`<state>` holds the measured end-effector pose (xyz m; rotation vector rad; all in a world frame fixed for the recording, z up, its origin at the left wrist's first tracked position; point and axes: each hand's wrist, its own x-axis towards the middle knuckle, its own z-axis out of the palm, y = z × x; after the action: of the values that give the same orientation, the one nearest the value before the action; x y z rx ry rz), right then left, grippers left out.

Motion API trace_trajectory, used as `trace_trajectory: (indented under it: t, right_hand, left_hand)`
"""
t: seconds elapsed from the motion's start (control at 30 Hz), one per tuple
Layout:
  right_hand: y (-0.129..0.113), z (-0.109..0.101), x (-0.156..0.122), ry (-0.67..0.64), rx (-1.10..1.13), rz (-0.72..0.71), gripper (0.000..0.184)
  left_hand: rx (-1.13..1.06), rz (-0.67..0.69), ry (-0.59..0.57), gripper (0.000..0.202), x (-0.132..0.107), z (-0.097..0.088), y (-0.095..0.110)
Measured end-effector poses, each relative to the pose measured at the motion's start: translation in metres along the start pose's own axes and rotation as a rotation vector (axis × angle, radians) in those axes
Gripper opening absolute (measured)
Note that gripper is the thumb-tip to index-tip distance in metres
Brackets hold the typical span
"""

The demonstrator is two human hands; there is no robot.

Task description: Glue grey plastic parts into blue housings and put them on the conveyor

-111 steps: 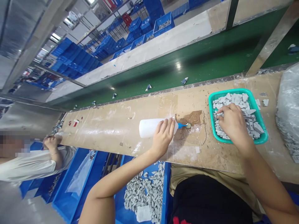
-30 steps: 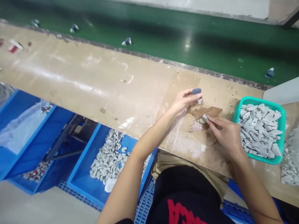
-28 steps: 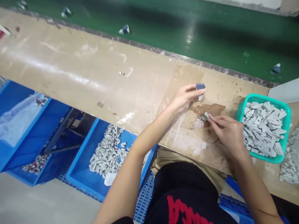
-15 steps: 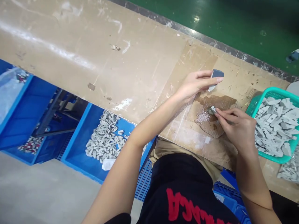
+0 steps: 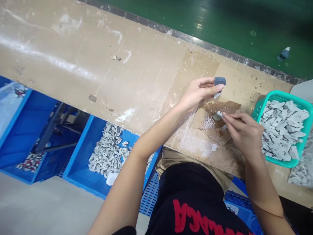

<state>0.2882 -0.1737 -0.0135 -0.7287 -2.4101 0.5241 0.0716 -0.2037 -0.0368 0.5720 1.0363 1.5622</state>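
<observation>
My left hand (image 5: 201, 90) is closed on a dark blue-grey plastic block (image 5: 220, 81) with a pale lower end, held a little above the worktable. Between thumb and fingertips, my right hand (image 5: 245, 130) pinches a small light-grey plastic piece (image 5: 219, 114). The piece is at a small round dish or cap (image 5: 216, 117) that looks wet; whether it touches the dish I cannot tell. Under the dish lies a torn piece of cardboard (image 5: 221, 138), stained brown and shiny with liquid.
A green basket (image 5: 255, 114) full of grey-white pieces stands at my right, beside a clear bag (image 5: 299, 171) of similar pieces. Below the worktable (image 5: 141, 78), a blue bin (image 5: 80, 156) holds many more. On the green floor beyond lies a small dark object (image 5: 283, 54).
The view has shifted slightly. My left hand has turned the blue-grey block more upright. My right hand still pinches the small piece at the dish.
</observation>
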Motion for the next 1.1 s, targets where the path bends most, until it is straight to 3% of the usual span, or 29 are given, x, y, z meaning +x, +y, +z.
trace_trajectory:
  t: [0.37, 0.53, 0.63, 0.77, 1.1]
  right_hand:
    - [0.001, -0.003, 0.000, -0.036, 0.019, -0.032, 0.027]
    - [-0.001, -0.012, 0.002, 0.287, 0.107, 0.067, 0.036]
    - [0.000, -0.015, 0.001, 0.375, 0.130, 0.101, 0.033]
    - [0.001, -0.016, 0.001, 0.322, 0.157, 0.106, 0.026]
    - [0.002, -0.014, 0.000, 0.229, 0.197, 0.087, 0.034]
  left_hand:
    - [0.055, 0.035, 0.025, 0.038, -0.004, 0.005, -0.003]
    - [0.141, 0.084, -0.058, 0.025, -0.011, 0.017, 0.000]
    - [0.152, 0.091, -0.114, 0.021, -0.017, 0.025, -0.002]
    - [0.217, 0.093, -0.159, 0.021, -0.023, 0.032, -0.008]
    - [0.235, 0.114, -0.178, 0.019, -0.029, 0.038, -0.011]
